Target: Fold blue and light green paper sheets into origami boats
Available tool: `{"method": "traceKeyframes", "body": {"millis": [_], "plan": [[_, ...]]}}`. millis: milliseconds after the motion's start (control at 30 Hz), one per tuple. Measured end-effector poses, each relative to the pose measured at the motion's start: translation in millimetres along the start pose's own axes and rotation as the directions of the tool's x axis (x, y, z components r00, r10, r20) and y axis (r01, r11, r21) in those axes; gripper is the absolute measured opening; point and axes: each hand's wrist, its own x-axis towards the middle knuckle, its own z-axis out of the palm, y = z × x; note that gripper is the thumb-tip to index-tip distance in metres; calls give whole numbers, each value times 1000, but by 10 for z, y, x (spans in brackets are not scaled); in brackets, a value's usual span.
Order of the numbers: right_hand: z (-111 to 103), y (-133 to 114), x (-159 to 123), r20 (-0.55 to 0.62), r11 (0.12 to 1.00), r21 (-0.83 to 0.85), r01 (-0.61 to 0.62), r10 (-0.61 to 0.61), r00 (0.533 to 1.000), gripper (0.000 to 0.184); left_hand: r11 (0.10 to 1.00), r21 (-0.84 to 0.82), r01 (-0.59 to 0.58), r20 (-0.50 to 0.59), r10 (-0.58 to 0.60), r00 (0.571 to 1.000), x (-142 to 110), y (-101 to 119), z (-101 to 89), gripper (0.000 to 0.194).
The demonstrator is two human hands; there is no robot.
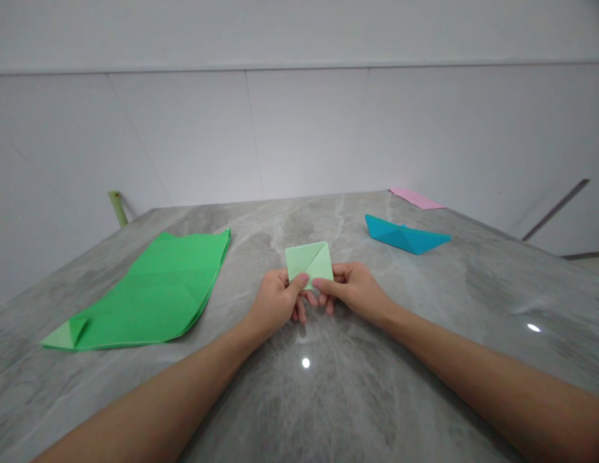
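A small light green folded paper square (309, 260) is held up above the table, a diagonal fold line running across its face. My left hand (278, 296) grips its lower left part, thumb in front and fingers behind. On the lower right, my right hand (353, 287) pinches it the same way, the two thumbs almost meeting. The fingers behind the paper are partly hidden. Beyond my right hand, a blue folded paper boat (405, 238) rests on the table.
To the left on the grey marbled table (299, 411) lies a stack of bright green paper sheets (154, 289), its near left corner folded over. A pink paper (417, 198) lies at the far right edge. A white wall (299, 135) stands behind the table.
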Motion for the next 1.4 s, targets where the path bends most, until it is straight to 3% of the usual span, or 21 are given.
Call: {"method": "traceKeyframes", "body": {"millis": [67, 267, 500, 600, 767, 967, 1267, 1400], "plan": [[7, 24, -5, 63, 999, -14, -41, 42, 997, 37, 1000, 1, -11, 1, 11, 1000, 4, -12, -10, 41], [-32, 66, -20, 58, 996, 86, -39, 34, 998, 47, 1000, -25, -8, 204, 13, 979, -10, 2, -39, 42], [-163, 56, 4, 141, 997, 73, 11, -22, 990, 49, 997, -59, 48, 233, -33, 972, -47, 27, -33, 35], [-198, 20, 8, 90, 994, -9, 107, -106, 990, 48, 993, -66, 99, 233, -81, 969, -49, 16, 0, 37], [-157, 16, -10, 73, 982, -148, 117, -107, 992, 47, 981, -167, 97, 87, -83, 993, -46, 12, 42, 45], [-114, 67, 5, -7, 985, -90, 145, -146, 989, 37, 988, -106, 114, 241, -86, 967, -59, 20, 1, 50], [-162, 21, 3, -46, 987, -59, 146, -149, 988, 45, 991, -44, 127, 258, -112, 960, -62, 34, -3, 52], [-259, 54, 68, -148, 977, 21, 212, -207, 967, 49, 990, -55, 131, 270, -111, 956, -78, 22, -14, 54]]}}
